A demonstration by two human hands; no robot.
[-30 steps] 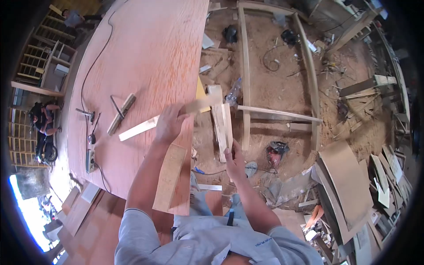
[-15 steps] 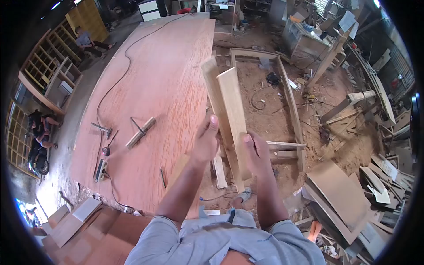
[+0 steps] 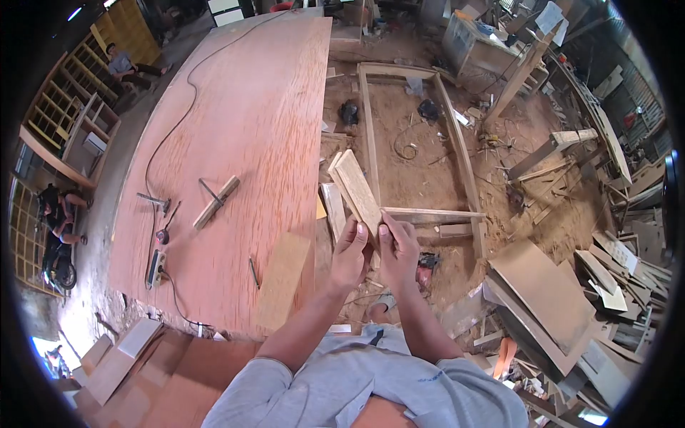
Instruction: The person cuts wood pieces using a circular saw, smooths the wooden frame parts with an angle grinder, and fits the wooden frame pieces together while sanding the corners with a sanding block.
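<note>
Two short wooden boards [image 3: 358, 187] are pressed face to face, tilted up and away from my body. My left hand [image 3: 349, 253] grips their left edge near the lower end, thumb on top. On the right edge, my right hand [image 3: 399, 250] closes round the same boards with its thumb on top. Behind them, beyond the table's edge, stands another pale wood piece [image 3: 333, 207]. A flat wood block [image 3: 284, 279] lies on the reddish plywood tabletop [image 3: 235, 143], beside a thin dark pencil-like tool [image 3: 254, 272].
On the tabletop are a hammer [image 3: 153, 202], a clamp-like tool on a wood strip [image 3: 216, 202], a power strip [image 3: 155, 268] and a cable. A wooden frame [image 3: 457, 150] lies on the ground at right, near stacked panels [image 3: 542, 296]. Two people sit at far left.
The two boards came together, first held apart, then splayed in both hands, now flush. Both hands have moved close together at their lower end. The view has tilted and shifted.
</note>
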